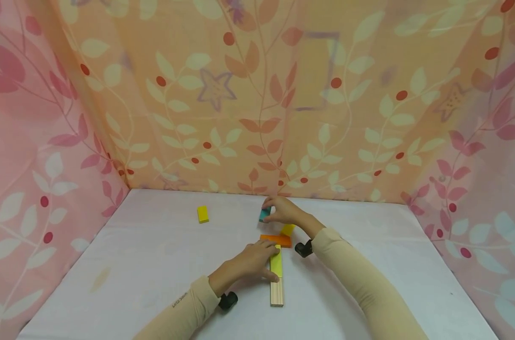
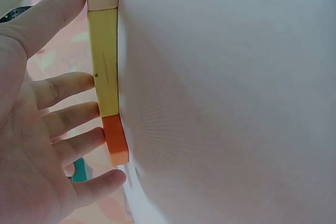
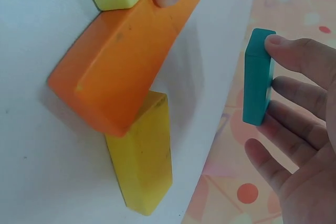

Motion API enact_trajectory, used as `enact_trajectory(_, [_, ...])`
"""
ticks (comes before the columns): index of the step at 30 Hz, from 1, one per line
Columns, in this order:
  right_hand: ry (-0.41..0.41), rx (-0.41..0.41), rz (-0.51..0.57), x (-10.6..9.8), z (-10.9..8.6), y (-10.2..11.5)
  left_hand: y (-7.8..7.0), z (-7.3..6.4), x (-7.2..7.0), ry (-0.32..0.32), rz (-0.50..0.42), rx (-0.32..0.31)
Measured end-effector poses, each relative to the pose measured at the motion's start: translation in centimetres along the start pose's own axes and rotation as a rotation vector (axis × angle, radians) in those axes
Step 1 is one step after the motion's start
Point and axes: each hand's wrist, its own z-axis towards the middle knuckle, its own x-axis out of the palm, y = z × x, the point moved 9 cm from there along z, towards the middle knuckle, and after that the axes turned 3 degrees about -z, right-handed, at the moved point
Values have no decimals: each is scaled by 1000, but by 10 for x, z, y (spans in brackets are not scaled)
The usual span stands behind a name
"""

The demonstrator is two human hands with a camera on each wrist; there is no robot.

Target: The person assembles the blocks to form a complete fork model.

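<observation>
On the desk (image 1: pixel 134 245), the left hand (image 1: pixel 255 259) spreads nearly straight fingers against the long pale yellow block (image 1: pixel 276 262) and, at its fingertips, the orange block (image 3: pixel 126 51). Ahead of it, the right hand (image 1: pixel 284 211) pinches the small teal block (image 3: pixel 256 87), likely light, stiff, sturdy and smooth; its long sides should give the surest hold.

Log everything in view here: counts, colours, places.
Leaf-print backdrop: 3 sides, orange behind, pink either side
Tabletop: 1, white, centre
Mark: 1, tan, tabletop left
Wood block: 1, natural, row's near end
Pale yellow block: 1, yellow, row's middle
Orange block: 1, orange, row's far end
Yellow blocks: 2, yellow, behind orange; far left
Teal block: 1, teal, far centre
Wrist devices: 2, black, wrists
Sleeves: 2, beige, arms
Left hand: 1, bare, touching row
Right hand: 1, bare, holding teal
</observation>
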Motion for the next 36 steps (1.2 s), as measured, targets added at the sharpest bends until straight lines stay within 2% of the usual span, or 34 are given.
enact_trajectory(6, [-12,22,13,-1,-8,-6,1,0,1,10,-8,-11])
enact_trajectory(14, [-30,-14,-16,-3,-18,-7,2,0,3,3,4,-13])
enact_trajectory(25, [2,-5,-21,2,-23,-12,3,0,3,16,-20,-40])
enact_trajectory(36, [15,6,-14,9,-30,-17,2,0,3,7,-15,-25])
